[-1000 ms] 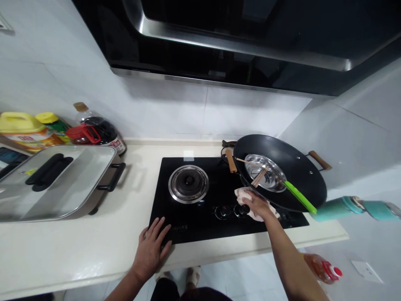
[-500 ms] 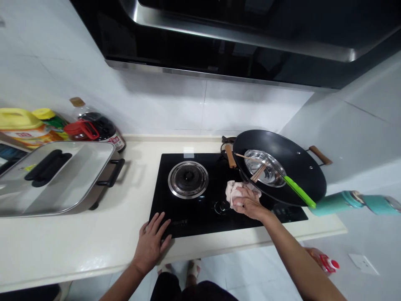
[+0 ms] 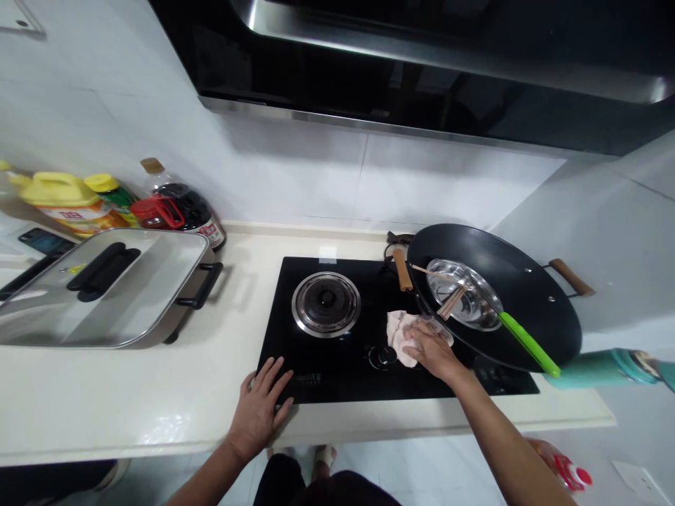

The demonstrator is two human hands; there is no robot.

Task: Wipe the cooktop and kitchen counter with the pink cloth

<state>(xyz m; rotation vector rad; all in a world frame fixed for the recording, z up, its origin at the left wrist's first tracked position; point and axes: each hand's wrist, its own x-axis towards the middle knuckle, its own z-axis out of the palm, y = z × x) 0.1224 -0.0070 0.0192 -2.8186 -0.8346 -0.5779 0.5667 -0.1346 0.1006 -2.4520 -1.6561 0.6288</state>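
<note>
Cream counter (image 3: 131, 400) surrounds the black cooktop (image 3: 370, 302) beneath a dark hood (image 3: 337, 84).

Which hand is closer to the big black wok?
The right. The right hand is on the pale pink cloth, just by the wok's near left edge. The left hand is farther away, at the cooktop's front left corner.

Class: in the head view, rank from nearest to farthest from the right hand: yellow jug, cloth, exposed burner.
1. Cloth: under the right hand.
2. Exposed burner: left of the hand.
3. Yellow jug: far left, behind the lidded pan.
</note>
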